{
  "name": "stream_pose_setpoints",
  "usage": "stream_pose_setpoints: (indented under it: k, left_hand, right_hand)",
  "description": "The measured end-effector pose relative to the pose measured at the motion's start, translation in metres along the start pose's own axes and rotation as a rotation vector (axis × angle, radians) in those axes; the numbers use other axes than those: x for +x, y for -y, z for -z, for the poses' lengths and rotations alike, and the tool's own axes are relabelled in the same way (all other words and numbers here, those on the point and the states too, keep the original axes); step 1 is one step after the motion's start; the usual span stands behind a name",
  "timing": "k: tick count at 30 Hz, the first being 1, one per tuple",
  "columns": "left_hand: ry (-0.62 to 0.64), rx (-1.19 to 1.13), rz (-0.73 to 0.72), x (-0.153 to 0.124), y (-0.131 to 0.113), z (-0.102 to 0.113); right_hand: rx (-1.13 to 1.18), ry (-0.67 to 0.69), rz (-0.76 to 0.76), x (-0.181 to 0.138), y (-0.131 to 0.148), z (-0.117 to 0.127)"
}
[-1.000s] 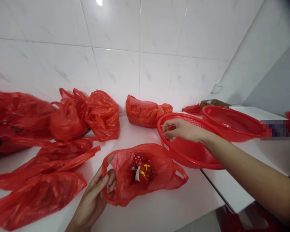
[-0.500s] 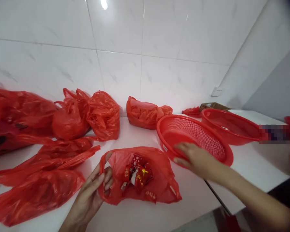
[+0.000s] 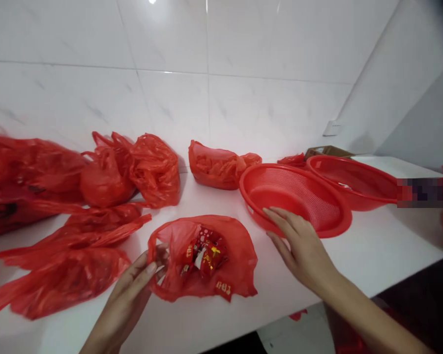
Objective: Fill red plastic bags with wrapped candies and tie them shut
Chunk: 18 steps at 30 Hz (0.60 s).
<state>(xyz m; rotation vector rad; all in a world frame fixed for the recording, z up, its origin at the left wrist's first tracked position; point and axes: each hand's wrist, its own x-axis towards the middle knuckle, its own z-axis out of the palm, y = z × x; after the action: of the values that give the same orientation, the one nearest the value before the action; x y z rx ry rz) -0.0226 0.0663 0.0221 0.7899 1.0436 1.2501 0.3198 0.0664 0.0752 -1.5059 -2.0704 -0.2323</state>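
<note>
My left hand grips the left edge of a red plastic bag, thumb outside and fingers inside the handle opening. The bag lies with its mouth open upward on the white table. Inside it are several small shiny red packets with gold print and white dots. To the right, my right hand is open, fingers stretched over the near left rim of a red perforated basket. It holds nothing. Whether its fingertips touch the rim I cannot tell. No contents show in the basket.
Flattened red bags lie at the left, with filled red bags behind them. Another bag stands by the tiled wall. A second red basket and a brown box are at the right. The table's front edge runs below.
My right hand has drawn back slightly toward me, its fingers now clear and extended. The bag's right side has pulled inward. My left hand keeps its hold; the view has shifted a little.
</note>
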Motion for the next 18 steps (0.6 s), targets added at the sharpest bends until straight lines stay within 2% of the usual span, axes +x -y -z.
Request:
stream_pose_setpoints:
  k: [2, 5, 7, 9, 12, 14, 15, 18]
  left_hand:
    - [-0.029, 0.058, -0.009, -0.010, 0.007, 0.006]
    - [-0.068, 0.156, -0.023, -0.026, 0.017, 0.010]
    - [-0.053, 0.195, -0.013, -0.032, 0.019, 0.009]
    - [-0.011, 0.203, -0.001, -0.031, 0.013, 0.004]
    - [0.011, 0.165, -0.096, -0.014, -0.018, -0.010]
    - [0.017, 0.127, -0.237, 0.003, -0.051, -0.025]
    - [0.012, 0.112, -0.312, 0.010, -0.069, -0.032]
    - [0.036, 0.157, -0.412, 0.023, -0.121, -0.056]
  right_hand:
    - [0.153, 0.075, 0.047, -0.015, 0.021, 0.001]
    - [0.266, 0.312, 0.034, -0.046, 0.043, -0.013]
    - [0.345, 0.432, -0.010, -0.056, 0.044, -0.025]
    - [0.464, 0.472, -0.068, -0.049, 0.038, -0.033]
    - [0.651, 0.330, -0.179, -0.004, 0.024, -0.023]
    - [0.753, 0.187, -0.249, 0.040, 0.018, -0.004]
    - [0.788, 0.162, -0.276, 0.061, 0.016, 0.006]
    - [0.819, 0.080, -0.306, 0.111, 0.019, 0.034]
